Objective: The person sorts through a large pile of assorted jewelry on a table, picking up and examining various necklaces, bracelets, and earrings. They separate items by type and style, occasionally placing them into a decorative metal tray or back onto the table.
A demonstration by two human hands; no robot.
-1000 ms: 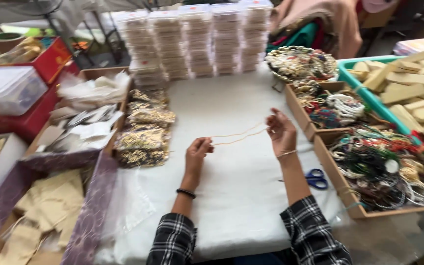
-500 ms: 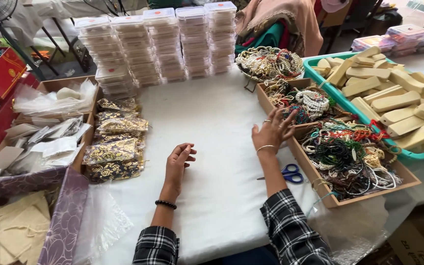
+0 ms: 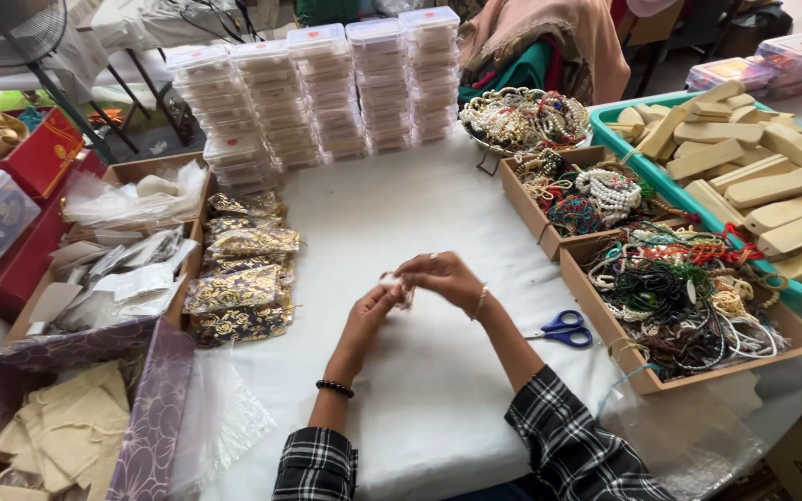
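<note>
Both hands meet over the middle of the white-covered counter (image 3: 401, 213), fingertips pinched together on a small pale beaded string bracelet (image 3: 401, 289). The left hand (image 3: 368, 317) closes its grip on the near end of it; the right hand (image 3: 443, 276) pinches the far end, fingers curled over it. The piece is mostly hidden by the fingers, so its exact make is hard to tell. It looks very light, limp and a little slippery, best held by the cord close to the beads.

At three o'clock from the hands lie blue-handled scissors (image 3: 563, 328). Beyond them, a shallow brown cardboard tray of tangled coloured bead strings (image 3: 689, 297). At one o'clock, a second tray with white and mixed bracelets (image 3: 577, 195). At twelve o'clock stand stacks of clear plastic boxes (image 3: 327, 93). At nine o'clock lie dark pouches printed with gold flowers (image 3: 239, 278).
</note>
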